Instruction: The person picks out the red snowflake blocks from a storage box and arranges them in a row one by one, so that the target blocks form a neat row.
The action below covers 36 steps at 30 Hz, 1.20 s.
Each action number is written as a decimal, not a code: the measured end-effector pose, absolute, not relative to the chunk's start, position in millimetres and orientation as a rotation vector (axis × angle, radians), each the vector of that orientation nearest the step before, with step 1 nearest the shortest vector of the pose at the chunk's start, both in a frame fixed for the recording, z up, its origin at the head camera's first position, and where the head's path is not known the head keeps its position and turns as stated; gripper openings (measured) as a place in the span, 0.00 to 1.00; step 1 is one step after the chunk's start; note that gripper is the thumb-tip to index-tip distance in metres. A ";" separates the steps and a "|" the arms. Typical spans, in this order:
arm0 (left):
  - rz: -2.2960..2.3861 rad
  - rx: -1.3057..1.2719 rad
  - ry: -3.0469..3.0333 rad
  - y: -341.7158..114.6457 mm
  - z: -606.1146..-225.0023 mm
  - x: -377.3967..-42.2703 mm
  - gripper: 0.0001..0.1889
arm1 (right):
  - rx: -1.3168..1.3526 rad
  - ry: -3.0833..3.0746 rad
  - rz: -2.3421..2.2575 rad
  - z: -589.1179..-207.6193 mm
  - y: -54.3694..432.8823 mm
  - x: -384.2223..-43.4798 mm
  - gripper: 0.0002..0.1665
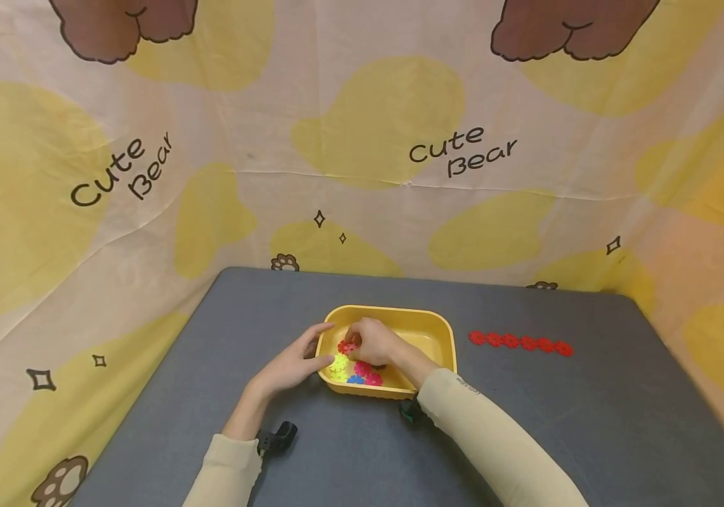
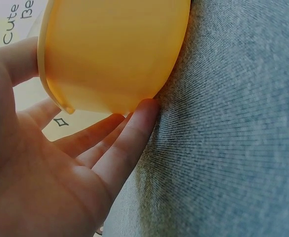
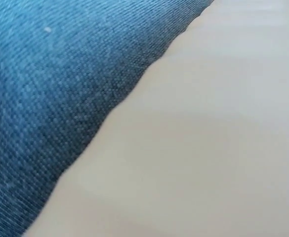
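Observation:
A shallow yellow plastic tray (image 1: 422, 320) stands on the table with several flower-shaped plastic discs inside: yellow discs (image 1: 339, 363), pink discs (image 1: 364, 369) and a blue disc (image 1: 356, 379). My left hand (image 1: 289, 366) holds the tray's left end, thumb at the rim; in the left wrist view its fingers (image 2: 129, 148) lie along the outer wall (image 2: 114, 54). Reaching over the near rim, my right hand (image 1: 375, 343) has curled fingers that pinch a red disc (image 1: 344, 346) at the tray's left side. In the right wrist view a pale sleeve (image 3: 198, 148) covers most of the picture.
To the right of the tray, several red flower discs (image 1: 520, 342) lie in a straight row on the dark grey table (image 1: 527, 408). A printed cloth (image 1: 362, 141) hangs behind the table and along its sides.

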<state>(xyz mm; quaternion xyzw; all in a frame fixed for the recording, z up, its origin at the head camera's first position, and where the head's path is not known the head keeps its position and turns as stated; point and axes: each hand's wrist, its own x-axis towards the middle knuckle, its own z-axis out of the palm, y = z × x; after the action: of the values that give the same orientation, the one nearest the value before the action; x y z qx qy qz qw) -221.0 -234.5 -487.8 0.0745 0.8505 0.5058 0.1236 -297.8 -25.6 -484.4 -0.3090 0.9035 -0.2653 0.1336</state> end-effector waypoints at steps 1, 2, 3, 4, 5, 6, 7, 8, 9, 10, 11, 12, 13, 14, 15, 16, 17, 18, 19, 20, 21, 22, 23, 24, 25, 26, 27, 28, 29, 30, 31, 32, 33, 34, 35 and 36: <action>1.474 0.218 2.481 -234.3 -488.1 -220.9 0.34 | -0.893 2.620 -0.771 -484.9 -25.6 -297.9 0.12; 1.473 0.219 2.482 -234.3 -488.3 -220.9 0.34 | -0.892 2.620 -0.769 -485.0 -25.5 -297.6 0.12; 1.474 0.221 2.483 -234.4 -488.5 -221.0 0.34 | -0.896 2.622 -0.769 -485.0 -25.5 -297.3 0.12; 1.476 0.222 2.482 -234.4 -488.7 -221.0 0.34 | -0.905 2.626 -0.772 -485.0 -25.5 -297.1 0.11; 1.478 0.225 2.479 -234.5 -488.7 -221.0 0.34 | -0.911 2.633 -0.771 -484.7 -25.5 -296.9 0.11; 1.482 0.227 2.476 -234.6 -488.6 -220.9 0.34 | -0.918 2.639 -0.774 -484.4 -25.5 -296.5 0.10; 1.483 0.231 2.475 -234.5 -488.5 -221.0 0.34 | -0.925 2.642 -0.781 -484.3 -25.0 -296.2 0.09; 1.487 0.234 2.471 -234.4 -488.5 -221.2 0.34 | -0.921 2.645 -0.785 -483.7 -24.4 -295.4 0.09; 1.495 0.237 2.465 -234.3 -488.3 -221.3 0.34 | -0.920 2.646 -0.794 -483.4 -23.9 -295.1 0.08; 1.498 0.240 2.462 -234.5 -488.1 -221.4 0.34 | -0.914 2.644 -0.803 -482.9 -23.3 -294.7 0.08; 1.499 0.242 2.459 -234.6 -487.9 -221.4 0.34 | -0.904 2.637 -0.819 -482.1 -22.6 -294.2 0.07; 1.502 0.244 2.457 -234.7 -487.8 -221.5 0.34 | -0.897 2.626 -0.838 -481.5 -21.9 -293.9 0.07; 1.503 0.247 2.456 -235.0 -487.8 -221.7 0.34 | -0.886 2.609 -0.858 -480.4 -20.8 -293.6 0.07; 1.507 0.247 2.453 -235.3 -487.9 -221.9 0.34 | -0.870 2.592 -0.875 -478.9 -19.7 -293.1 0.07; 1.505 0.250 2.453 -235.5 -487.8 -221.9 0.34 | -0.862 2.574 -0.896 -477.6 -18.3 -292.7 0.07; 1.498 0.251 2.458 -235.8 -487.9 -222.1 0.34 | -0.851 2.557 -0.918 -475.8 -16.6 -292.1 0.08; 1.496 0.253 2.458 -235.8 -488.1 -222.2 0.34 | -0.844 2.543 -0.936 -473.9 -14.6 -291.6 0.08; 1.491 0.254 2.458 -235.8 -488.1 -222.2 0.34 | -0.842 2.534 -0.947 -472.1 -12.4 -291.0 0.09; 1.486 0.254 2.460 -235.8 -488.2 -222.2 0.35 | -0.840 2.526 -0.955 -469.7 -9.8 -290.2 0.10; 1.482 0.254 2.460 -235.6 -488.2 -222.1 0.35 | -0.842 2.520 -0.965 -467.4 -6.9 -289.3 0.10; 1.476 0.253 2.462 -235.3 -488.2 -221.9 0.35 | -0.849 2.516 -0.974 -465.0 -3.9 -288.4 0.11; 1.476 0.246 2.464 -235.2 -488.3 -221.7 0.35 | -0.853 2.510 -0.984 -462.1 -0.8 -287.5 0.12; 1.479 0.245 2.461 -235.3 -488.1 -221.5 0.35 | -0.858 2.510 -0.987 -459.3 2.4 -286.5 0.12; 1.481 0.244 2.460 -235.5 -488.0 -221.6 0.35 | -0.860 2.510 -0.994 -456.6 5.8 -285.6 0.12; 1.485 0.245 2.459 -235.5 -487.2 -221.4 0.35 | -0.861 2.510 -1.000 -453.4 9.3 -284.6 0.12; 1.487 0.246 2.460 -235.3 -486.6 -221.2 0.35 | -0.861 2.510 -1.007 -450.5 12.8 -283.7 0.11; 1.491 0.248 2.459 -235.2 -486.2 -221.4 0.35 | -0.859 2.514 -1.017 -448.1 16.5 -282.8 0.10; 1.495 0.250 2.457 -235.2 -486.1 -221.7 0.35 | -0.853 2.519 -1.025 -446.0 20.3 -281.7 0.09; 1.494 0.257 2.454 -235.0 -485.9 -222.0 0.35 | -0.846 2.528 -1.029 -444.4 24.1 -280.7 0.08; 1.494 0.260 2.454 -234.5 -486.1 -222.3 0.35 | -0.837 2.531 -1.036 -442.9 27.9 -279.7 0.08; 1.493 0.260 2.453 -234.0 -486.3 -222.3 0.36 | -0.833 2.530 -1.047 -441.2 31.6 -278.2 0.07; 1.492 0.260 2.452 -233.8 -487.1 -222.5 0.36 | -0.824 2.529 -1.057 -439.8 35.0 -276.8 0.08; 1.494 0.260 2.450 -233.8 -487.8 -222.7 0.36 | -0.812 2.527 -1.068 -438.4 38.2 -275.4 0.08; 1.495 0.259 2.449 -233.8 -488.2 -222.6 0.36 | -0.805 2.526 -1.072 -436.7 41.0 -274.1 0.08; 1.500 0.260 2.447 -233.7 -488.0 -222.4 0.36 | -0.802 2.525 -1.076 -434.8 43.6 -272.8 0.09; 1.502 0.259 2.446 -233.5 -487.9 -222.2 0.36 | -0.807 2.525 -1.079 -433.2 46.2 -271.8 0.09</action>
<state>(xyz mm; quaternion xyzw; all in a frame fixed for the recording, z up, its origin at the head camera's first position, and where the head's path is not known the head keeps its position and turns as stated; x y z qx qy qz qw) -222.2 -233.5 -487.9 0.0891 0.8416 0.5168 0.1294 -271.8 46.2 -433.2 -0.2793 0.8736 -0.3734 0.1394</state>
